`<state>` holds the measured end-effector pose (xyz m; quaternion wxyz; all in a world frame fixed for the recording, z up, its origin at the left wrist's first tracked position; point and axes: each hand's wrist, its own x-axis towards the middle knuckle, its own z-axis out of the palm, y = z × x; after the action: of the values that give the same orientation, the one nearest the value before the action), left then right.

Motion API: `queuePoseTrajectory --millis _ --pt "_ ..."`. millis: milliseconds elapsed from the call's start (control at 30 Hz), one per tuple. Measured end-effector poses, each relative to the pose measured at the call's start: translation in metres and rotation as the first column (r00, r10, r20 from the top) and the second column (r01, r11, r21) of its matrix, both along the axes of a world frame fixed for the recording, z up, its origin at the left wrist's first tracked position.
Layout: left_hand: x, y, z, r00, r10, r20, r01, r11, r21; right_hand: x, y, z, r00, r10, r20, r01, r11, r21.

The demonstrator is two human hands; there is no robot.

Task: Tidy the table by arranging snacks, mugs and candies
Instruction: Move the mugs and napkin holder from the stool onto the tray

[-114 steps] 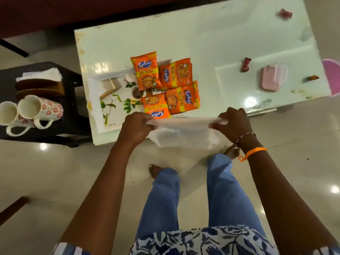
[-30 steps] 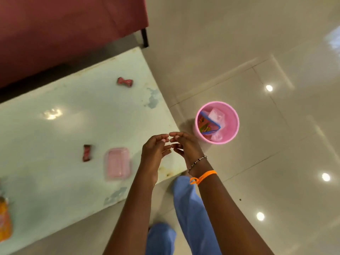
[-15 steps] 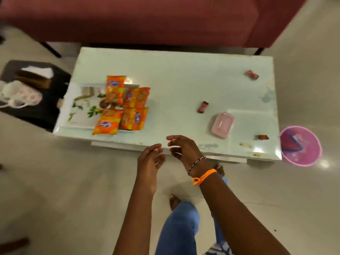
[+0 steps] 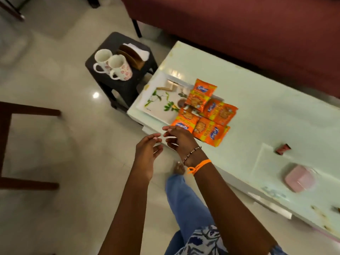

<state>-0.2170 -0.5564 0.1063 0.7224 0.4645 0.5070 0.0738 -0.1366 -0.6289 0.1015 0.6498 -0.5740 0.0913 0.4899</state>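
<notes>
Several orange snack packets (image 4: pixel 207 111) lie grouped on a white leaf-print tray (image 4: pixel 160 102) at the left end of the pale table (image 4: pixel 266 111). Two floral mugs (image 4: pixel 113 66) stand on a black stool (image 4: pixel 117 80) left of the table. A dark red candy (image 4: pixel 282 149) and a pink lidded box (image 4: pixel 299 178) rest further right on the table. My left hand (image 4: pixel 147 150) and my right hand (image 4: pixel 179 138) hover close together, fingers apart and holding nothing, at the table's near edge just below the packets.
A brown napkin holder with white tissues (image 4: pixel 134 54) shares the stool with the mugs. A maroon sofa (image 4: pixel 239 24) runs behind the table. A dark wooden furniture frame (image 4: pixel 27 148) stands on the tiled floor at left. My legs are below the table edge.
The plastic bag I held earlier is gone from my hands, which stay apart and bare. My view swung from the pink bin on the right back left to the packets and mugs.
</notes>
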Motion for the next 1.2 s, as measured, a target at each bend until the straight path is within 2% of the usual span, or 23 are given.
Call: queuePoseTrajectory --millis 200,600,767,867,933,1000,1100,1200 --pt "0.047 0.085 0.002 0.998 -0.06 -0.013 0.06 0.998 -0.024 0.041 0.073 -0.006 0.998 -0.061 -0.003 0.061 0.997 -0.036" --pt "0.094 0.254 -0.026 0.999 0.027 -0.037 -0.029 0.999 -0.037 0.088 0.245 -0.025 0.999 0.042 -0.019 -0.043 0.993 -0.111" --pt "0.114 0.343 -0.042 0.997 -0.029 -0.071 0.023 0.996 -0.087 0.101 0.324 -0.05 0.998 -0.045 -0.044 0.035 0.981 -0.193" --pt "0.131 0.4 -0.055 0.985 -0.027 -0.168 0.018 0.998 -0.053 0.11 0.371 -0.067 0.998 -0.062 -0.012 0.055 0.95 -0.307" --pt "0.141 0.433 -0.067 0.965 -0.081 -0.248 0.079 0.997 -0.017 0.117 0.398 -0.082 0.997 -0.078 0.021 0.079 0.912 -0.403" --pt "0.148 0.461 -0.079 0.923 -0.193 -0.333 0.218 0.975 0.037 0.12 0.42 -0.098 0.996 -0.069 0.054 0.087 0.873 -0.479" --pt "0.158 0.488 -0.094 0.799 -0.404 -0.445 0.495 0.863 0.105 0.124 0.434 -0.116 0.984 -0.076 0.159 0.157 0.792 -0.59" --pt "0.165 0.502 -0.105 0.748 -0.492 -0.446 0.588 0.802 0.102 0.128 0.435 -0.124 0.968 -0.052 0.246 0.206 0.723 -0.659"
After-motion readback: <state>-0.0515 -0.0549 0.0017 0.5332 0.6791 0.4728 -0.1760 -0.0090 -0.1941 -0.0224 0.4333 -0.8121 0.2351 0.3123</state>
